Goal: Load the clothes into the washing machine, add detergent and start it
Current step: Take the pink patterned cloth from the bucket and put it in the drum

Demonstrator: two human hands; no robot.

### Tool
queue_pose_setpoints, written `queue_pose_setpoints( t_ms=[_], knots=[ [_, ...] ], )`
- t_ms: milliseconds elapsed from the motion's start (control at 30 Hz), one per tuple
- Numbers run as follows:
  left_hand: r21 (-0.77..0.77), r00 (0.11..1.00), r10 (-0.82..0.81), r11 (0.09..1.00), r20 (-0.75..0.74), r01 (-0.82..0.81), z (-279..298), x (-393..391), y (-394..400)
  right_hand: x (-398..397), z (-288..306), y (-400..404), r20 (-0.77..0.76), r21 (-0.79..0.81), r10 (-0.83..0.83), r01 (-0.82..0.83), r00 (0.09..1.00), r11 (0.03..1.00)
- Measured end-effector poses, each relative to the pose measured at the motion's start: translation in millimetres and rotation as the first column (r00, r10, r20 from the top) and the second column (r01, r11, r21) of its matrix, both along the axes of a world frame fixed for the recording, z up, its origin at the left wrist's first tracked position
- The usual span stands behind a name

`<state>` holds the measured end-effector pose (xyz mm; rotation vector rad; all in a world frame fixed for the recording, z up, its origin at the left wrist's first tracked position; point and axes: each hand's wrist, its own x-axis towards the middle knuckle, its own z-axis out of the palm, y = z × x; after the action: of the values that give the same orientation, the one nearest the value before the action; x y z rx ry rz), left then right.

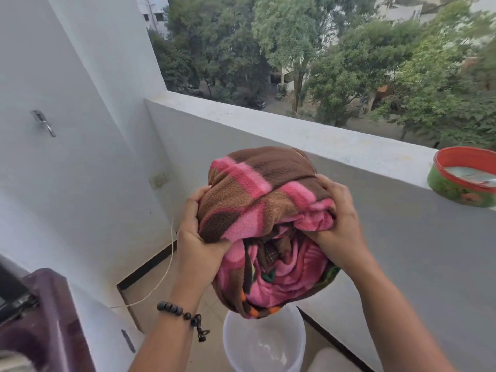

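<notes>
Two hands hold a bundled fleece blanket (264,226), pink and brown, up in the air near the middle of the view. At about 9 o'clock of the bundle the left hand (198,237) grips it, fingers curled into the cloth, with a dark bead bracelet (182,315) on that wrist. At about 3 o'clock the right hand (338,224) grips the other side, fingers dug into a pink fold. Inside the wrap, darker patterned cloth shows at the bundle's open lower face.

Directly below the bundle, at 6 o'clock, a white bucket (264,342) stands on the tiled floor; the blanket hangs over its mouth, apart from it. At 8 o'clock, in the lower left corner, the maroon top of the washing machine (45,318) shows, well apart from the bundle. A thin pale cord (167,264) runs down past the left hand toward the machine.

At 3 o'clock, on the white parapet ledge (308,132), sits a red-rimmed green bowl (464,178). At 10 o'clock a metal tap (44,123) juts from the white wall. Trees (349,63) fill the view beyond the ledge at 12 o'clock.
</notes>
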<state>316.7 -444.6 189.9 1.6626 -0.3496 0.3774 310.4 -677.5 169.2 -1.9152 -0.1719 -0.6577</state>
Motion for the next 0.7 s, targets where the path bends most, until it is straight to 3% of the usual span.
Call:
queue_pose_setpoints(
  t_ms=[367,700],
  knots=[
    [0.009,0.973,0.215,0.977,-0.087,-0.215,-5.7,-63.4,36.4,-5.0,-16.6,37.4,-0.04,0.007,0.217,-0.217,0.975,0.976],
    [0.057,0.855,0.501,0.865,-0.133,-0.498,-7.5,-136.1,111.8,-7.3,-13.0,135.3,-0.001,0.006,0.508,-0.508,0.861,0.861]
  ],
)
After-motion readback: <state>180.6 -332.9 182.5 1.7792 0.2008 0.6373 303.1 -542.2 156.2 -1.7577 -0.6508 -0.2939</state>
